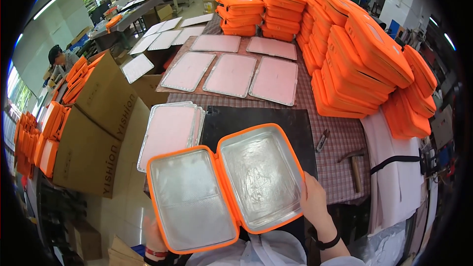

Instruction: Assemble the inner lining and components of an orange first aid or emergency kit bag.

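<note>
An orange-rimmed zip case (228, 187) lies opened out flat in front of me, tilted, both halves lined in silvery foil. My right hand (315, 198) grips the outer edge of its deeper right half, fingers mostly behind the rim. Beside the lower left edge is my left hand (154, 234), smeared by motion, its fingers hidden. Under the case's far part is a black mat (256, 115) on the table. A stack of pale pink panels with silvery edges (167, 125) sits just beyond the left half.
Tall piles of orange cases (352, 59) stand on the right and far side. Several pink panels (229, 75) lie spread on the checked cloth. A hammer (355, 167) and a utility knife (322, 140) rest right of the mat. Big cardboard boxes (88, 143) stand left.
</note>
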Motion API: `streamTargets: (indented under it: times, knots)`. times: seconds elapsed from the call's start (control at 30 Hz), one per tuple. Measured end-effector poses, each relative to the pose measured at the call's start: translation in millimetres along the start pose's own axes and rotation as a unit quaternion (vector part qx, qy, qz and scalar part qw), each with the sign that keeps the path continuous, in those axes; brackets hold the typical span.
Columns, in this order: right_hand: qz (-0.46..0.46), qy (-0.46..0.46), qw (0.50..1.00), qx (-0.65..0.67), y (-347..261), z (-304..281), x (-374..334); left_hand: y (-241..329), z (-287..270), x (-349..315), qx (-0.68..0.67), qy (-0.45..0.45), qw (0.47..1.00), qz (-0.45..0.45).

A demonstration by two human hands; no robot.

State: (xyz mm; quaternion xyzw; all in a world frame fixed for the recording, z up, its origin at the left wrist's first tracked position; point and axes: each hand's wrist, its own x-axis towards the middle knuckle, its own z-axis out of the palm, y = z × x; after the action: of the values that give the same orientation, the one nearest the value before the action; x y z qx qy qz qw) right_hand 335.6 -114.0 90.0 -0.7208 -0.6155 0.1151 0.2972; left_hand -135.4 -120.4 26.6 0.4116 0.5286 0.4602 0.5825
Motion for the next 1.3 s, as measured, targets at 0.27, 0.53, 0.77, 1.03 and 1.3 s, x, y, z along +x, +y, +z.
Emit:
streamTargets:
  times: [0.27,0.53,0.77,1.03,1.3]
  knots:
    - [-0.058,-0.154,0.986,0.019,-13.8,-19.9,61.1,114.1,26.4,89.4,0.048,-0.023,0.998,0.047]
    - [-0.203,0.039,0.977,-0.048,7.4,14.1,230.8,78.1,150.2,34.3,0.497,-0.118,0.797,0.324]
    - [-0.328,-0.034,0.933,-0.146,24.6,81.3,308.8,42.6,211.6,25.7,0.562,-0.210,0.702,0.384]
    - [-0.414,0.024,0.860,-0.297,47.3,85.3,316.2,39.7,214.5,25.6,0.549,-0.178,0.706,0.410]
    - [-0.375,0.273,0.862,-0.202,-16.9,-32.3,321.1,33.9,202.9,15.7,0.539,-0.191,0.714,0.404]
